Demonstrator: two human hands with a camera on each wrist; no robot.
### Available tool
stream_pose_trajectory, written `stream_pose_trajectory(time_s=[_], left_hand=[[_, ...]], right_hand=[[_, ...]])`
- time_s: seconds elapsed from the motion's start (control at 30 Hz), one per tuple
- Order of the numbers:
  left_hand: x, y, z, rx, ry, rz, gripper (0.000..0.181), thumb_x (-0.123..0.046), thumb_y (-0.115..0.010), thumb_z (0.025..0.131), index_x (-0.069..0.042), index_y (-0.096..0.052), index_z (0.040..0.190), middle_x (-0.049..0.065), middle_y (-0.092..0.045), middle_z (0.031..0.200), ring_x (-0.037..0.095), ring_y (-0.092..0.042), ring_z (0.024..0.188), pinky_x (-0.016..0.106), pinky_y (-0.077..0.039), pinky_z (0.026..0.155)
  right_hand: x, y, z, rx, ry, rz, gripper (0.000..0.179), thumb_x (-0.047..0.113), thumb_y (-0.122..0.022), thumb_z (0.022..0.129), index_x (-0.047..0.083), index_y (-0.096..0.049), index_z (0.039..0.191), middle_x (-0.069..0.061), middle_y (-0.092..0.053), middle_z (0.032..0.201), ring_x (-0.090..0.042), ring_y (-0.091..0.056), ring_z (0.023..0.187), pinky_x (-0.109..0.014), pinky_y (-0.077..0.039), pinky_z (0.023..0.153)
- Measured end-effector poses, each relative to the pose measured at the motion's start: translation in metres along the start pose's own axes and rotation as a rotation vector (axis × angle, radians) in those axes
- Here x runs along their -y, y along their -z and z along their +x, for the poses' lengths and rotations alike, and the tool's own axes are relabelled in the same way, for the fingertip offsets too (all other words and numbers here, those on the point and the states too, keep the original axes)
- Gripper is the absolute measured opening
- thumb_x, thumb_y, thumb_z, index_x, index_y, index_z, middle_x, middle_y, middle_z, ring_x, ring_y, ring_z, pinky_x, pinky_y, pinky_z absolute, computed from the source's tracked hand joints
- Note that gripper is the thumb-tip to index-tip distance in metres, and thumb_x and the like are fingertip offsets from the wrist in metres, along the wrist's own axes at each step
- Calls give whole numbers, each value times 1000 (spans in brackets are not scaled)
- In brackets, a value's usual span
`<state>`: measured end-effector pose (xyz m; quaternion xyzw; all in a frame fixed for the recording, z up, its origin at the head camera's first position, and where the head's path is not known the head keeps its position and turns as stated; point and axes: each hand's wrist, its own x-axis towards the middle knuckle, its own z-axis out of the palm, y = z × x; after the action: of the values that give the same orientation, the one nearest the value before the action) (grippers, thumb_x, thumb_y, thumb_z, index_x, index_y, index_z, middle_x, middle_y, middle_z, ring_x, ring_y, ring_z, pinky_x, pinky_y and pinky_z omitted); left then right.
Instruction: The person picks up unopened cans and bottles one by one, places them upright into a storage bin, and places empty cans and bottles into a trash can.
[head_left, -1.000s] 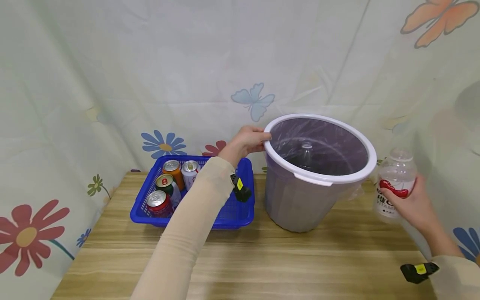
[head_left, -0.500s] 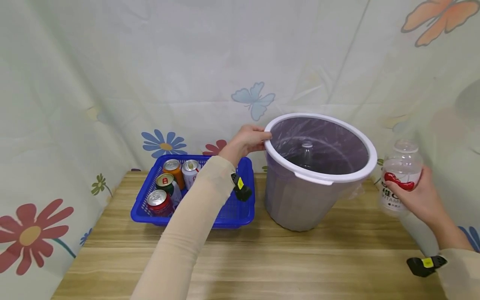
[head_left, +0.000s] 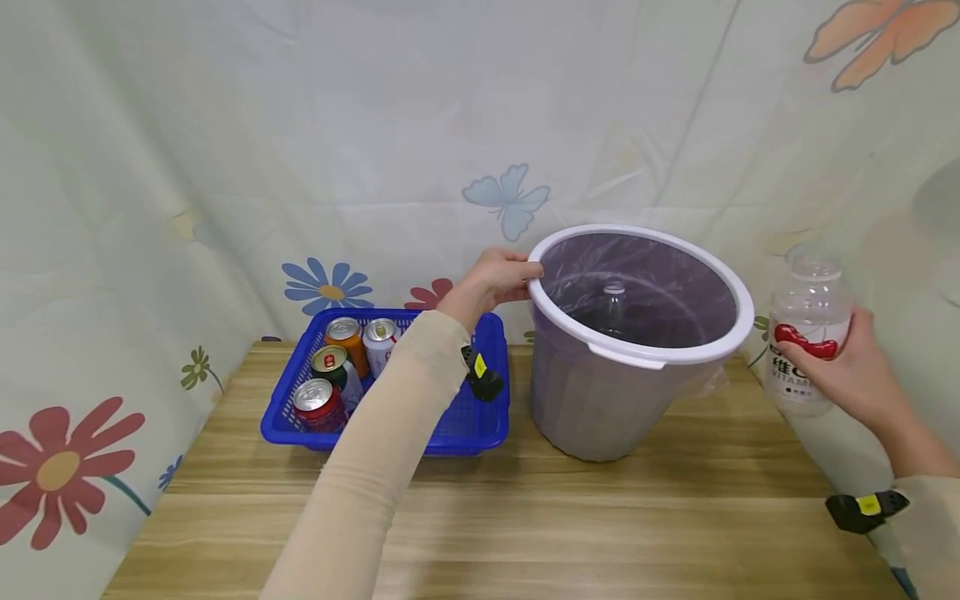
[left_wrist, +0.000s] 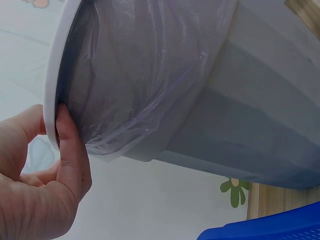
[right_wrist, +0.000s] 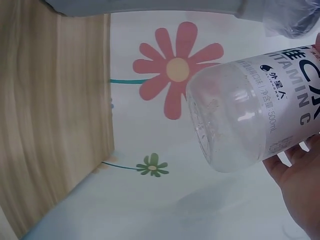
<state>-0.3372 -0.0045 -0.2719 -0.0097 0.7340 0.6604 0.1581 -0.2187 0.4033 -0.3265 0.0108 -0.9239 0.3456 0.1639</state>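
A grey trash can with a white rim and a clear plastic liner stands tilted on the table. My left hand pinches the left side of its rim; in the left wrist view the thumb is on one side of the rim and the fingers on the other. Inside the can a clear bottle stands upright. Off to the right, my right hand grips a clear plastic bottle with a cherry label, held upright and apart from the can. Its transparent base shows in the right wrist view.
Left of the can sits a blue plastic basket with several drink cans, among them a red can and an orange can; my left forearm covers part of it. Behind the wooden table hangs a flowered curtain.
My right hand has moved a little to the right and up with the bottle. The left hand and the trash can have stayed in place.
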Motion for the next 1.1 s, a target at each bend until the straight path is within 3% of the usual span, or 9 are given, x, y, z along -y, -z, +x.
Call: stream_pose_trajectory(time_s=[0.1,0.2,1.1], left_hand=[[0,0,0,-1,4,5,38,-10,-62,86,-2,-56,123,12,-59,110,19,-64,83,29,-56,75],[0,1,0,2,6,7,39,-11,-62,86,-2,-55,124,12,-59,110,19,-65,85,32,-54,81],[1,1,-2,-1,-8,11,40,-9,-62,86,0,-54,124,13,-60,108,18,-64,81,29,-56,73]], right_hand=[[4,3,3,7,-6,-26,83,28,-63,85,2,-6,139,-27,-31,123,-36,-41,98,-73,-34,78],[7,6,4,14,-5,-50,85,28,-61,86,-1,-2,140,-35,-28,126,-53,-36,102,-76,-30,77],[47,33,32,78,74,-145,87,26,-63,86,-1,-1,141,-37,-24,127,-55,-32,102,-76,-30,76]])
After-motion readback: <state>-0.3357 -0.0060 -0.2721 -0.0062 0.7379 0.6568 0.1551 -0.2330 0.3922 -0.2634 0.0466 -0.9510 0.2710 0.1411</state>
